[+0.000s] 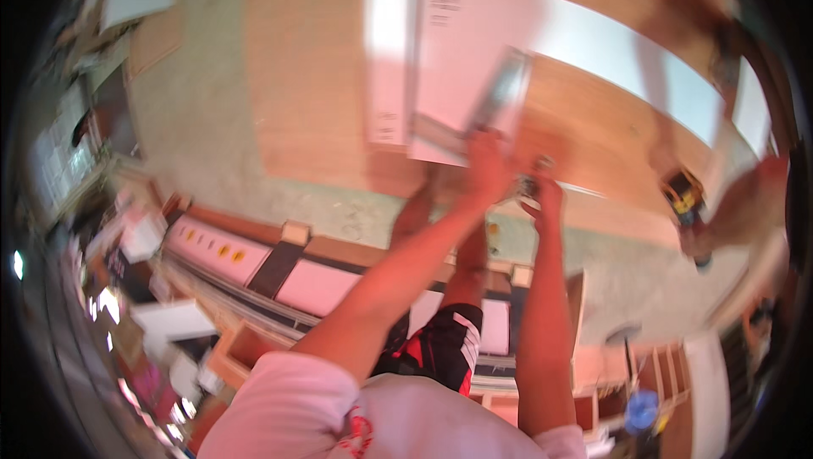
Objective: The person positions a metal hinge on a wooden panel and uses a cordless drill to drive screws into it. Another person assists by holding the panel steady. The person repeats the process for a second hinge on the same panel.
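Note:
My left hand (487, 163) is closed at the near end of a silvery, flat, long piece (501, 91), blurred by motion. That piece slants over a white board (457, 44) bearing small print. Just to the right, my right hand (547, 196) pinches a small dark, metallic-looking thing (531, 183), whose kind I cannot make out. Both hands are near the close edge of the wooden sheet (305, 78) that carries the board.
A narrow white panel (389, 61) lies left of the board, and a white strip (627, 48) runs off rightward. At the right, another person's hand (703, 239) is by a yellow-and-black tool (683, 192). Behind my legs stands a long low row of pale panels (318, 287).

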Demonstrator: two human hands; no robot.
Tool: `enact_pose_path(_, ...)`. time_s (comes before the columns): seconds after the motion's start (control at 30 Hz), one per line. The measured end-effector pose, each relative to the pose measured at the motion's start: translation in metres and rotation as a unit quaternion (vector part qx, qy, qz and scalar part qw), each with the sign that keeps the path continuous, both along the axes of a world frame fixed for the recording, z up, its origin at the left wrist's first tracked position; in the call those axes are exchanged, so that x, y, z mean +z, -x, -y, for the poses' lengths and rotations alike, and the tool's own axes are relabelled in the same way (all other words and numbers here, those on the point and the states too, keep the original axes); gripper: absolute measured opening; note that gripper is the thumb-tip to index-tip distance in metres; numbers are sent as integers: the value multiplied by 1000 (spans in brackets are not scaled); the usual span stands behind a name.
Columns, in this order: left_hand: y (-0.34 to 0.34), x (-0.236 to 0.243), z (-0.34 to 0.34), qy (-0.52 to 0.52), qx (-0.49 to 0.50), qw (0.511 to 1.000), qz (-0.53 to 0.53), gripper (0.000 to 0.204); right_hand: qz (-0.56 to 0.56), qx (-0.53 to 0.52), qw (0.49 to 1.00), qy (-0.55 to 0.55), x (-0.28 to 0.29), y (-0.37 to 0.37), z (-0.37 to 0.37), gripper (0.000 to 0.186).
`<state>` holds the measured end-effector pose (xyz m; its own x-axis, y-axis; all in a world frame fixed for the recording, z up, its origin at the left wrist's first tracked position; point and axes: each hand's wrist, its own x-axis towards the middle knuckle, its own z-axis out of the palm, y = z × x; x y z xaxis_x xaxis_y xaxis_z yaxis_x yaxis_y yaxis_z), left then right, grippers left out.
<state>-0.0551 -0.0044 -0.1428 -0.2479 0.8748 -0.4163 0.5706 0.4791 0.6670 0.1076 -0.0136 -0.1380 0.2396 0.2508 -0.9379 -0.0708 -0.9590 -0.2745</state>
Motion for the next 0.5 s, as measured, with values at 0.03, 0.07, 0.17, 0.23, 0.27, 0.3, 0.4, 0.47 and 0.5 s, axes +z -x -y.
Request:
enact_pose_path(0.03,9,-2,-9,-15,-14,1000,-17,49,3,-5,1000,11,-5,3,-4,41)
enact_pose_path(0.07,19,1,-17,-42,-27,999,-15,47,5,-2,1000,3,-6,3,-7,43)
enact_pose_path(0.17,40,9,-37,-37,-49,998,14,44,28,-8,999,18,-9,10,-13,43)
enact_pose_path(0.23,49,14,-47,-24,-43,998,29,42,47,3,999,14,-9,14,-15,43)
enact_pose_path(0.27,52,15,-51,18,-32,998,41,41,64,10,998,25,-9,16,-16,43)
enact_pose_path(0.3,54,16,-54,-3,-40,998,49,41,56,7,998,6,-9,17,-15,43)
enact_pose_path(0.4,50,17,-66,10,-67,996,65,40,91,19,995,-36,-16,23,-11,44)
enact_pose_path(0.47,42,19,-74,18,-99,993,69,40,119,31,991,-55,-24,27,-7,45)
enact_pose_path(0.5,37,19,-79,18,-120,990,70,40,131,33,989,-55,-27,28,-6,45)
